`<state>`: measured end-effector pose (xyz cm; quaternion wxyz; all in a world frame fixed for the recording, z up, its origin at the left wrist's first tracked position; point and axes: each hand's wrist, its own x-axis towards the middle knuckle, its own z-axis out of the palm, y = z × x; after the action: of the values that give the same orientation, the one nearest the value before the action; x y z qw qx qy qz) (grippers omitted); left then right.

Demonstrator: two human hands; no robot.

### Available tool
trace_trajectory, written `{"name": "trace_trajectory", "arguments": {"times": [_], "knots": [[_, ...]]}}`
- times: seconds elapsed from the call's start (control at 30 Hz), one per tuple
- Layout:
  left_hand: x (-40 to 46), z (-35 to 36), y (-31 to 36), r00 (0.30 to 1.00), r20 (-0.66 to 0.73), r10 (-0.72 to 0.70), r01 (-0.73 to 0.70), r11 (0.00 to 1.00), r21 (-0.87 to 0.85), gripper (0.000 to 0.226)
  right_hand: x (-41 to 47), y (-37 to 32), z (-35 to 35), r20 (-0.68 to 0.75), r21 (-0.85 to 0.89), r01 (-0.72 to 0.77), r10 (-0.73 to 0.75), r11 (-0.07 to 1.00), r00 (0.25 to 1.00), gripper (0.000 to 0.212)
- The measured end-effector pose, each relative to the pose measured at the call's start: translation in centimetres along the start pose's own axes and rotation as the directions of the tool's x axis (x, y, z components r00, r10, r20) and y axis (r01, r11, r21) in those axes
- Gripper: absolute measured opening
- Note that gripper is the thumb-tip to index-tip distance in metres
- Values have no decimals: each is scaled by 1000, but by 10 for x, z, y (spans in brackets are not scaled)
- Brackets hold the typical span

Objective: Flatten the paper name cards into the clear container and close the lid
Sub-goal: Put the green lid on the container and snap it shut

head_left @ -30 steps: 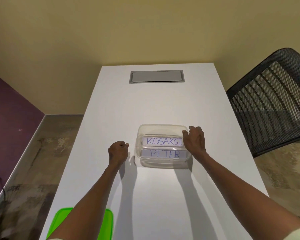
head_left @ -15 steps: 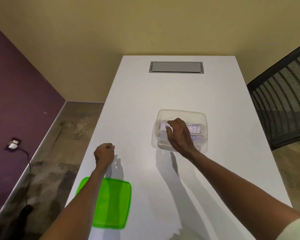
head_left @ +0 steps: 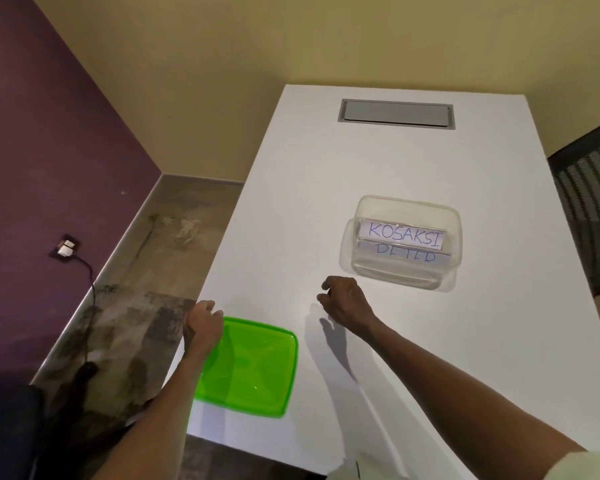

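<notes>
A clear container (head_left: 371, 209) stands on the white table (head_left: 291, 188), right of centre, without a lid. Two white name cards lie inside it: KOSAKSI (head_left: 405, 234) behind and PETER (head_left: 406, 258) in front, partly hidden by the near wall. The green lid (head_left: 253, 368) lies flat near the table's front left corner. My left hand (head_left: 203, 329) hovers at the lid's far left corner, fingers loosely curled, holding nothing. My right hand (head_left: 347, 301) is between lid and container, fingers apart and empty.
A grey cable hatch (head_left: 397, 112) is set into the far end of the table. A black mesh chair (head_left: 589, 188) stands at the right edge. Left of the table is bare floor, a purple wall and a wall socket (head_left: 65, 246) with a cable.
My right hand has come out of the container and moved left toward the lid. My left hand has moved back to the lid's corner. The view has swung left.
</notes>
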<state>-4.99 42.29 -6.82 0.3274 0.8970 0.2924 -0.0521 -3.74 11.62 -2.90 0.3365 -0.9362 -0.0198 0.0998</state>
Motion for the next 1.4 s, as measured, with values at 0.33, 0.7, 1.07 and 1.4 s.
{"name": "trace_trajectory", "arguments": {"times": [0.33, 0.7, 1.07, 1.4], "knots": [[-12, -5, -38, 998, 26, -54, 47, 977, 208, 52, -28, -18, 59, 321, -180, -215, 264, 960, 910, 31], [-24, -16, -26, 997, -12, -72, 73, 991, 111, 46, -35, -32, 90, 375, -117, -354, 372, 928, 849, 29], [-23, -28, 48, 994, -92, 54, -54, 999, 3, 30, -21, -22, 35, 220, -22, -345, 342, 938, 914, 26], [-46, -25, 162, 967, -149, 207, -224, 969, -107, 23, -17, 0, -66, -33, 218, -378, 394, 900, 918, 21]]}}
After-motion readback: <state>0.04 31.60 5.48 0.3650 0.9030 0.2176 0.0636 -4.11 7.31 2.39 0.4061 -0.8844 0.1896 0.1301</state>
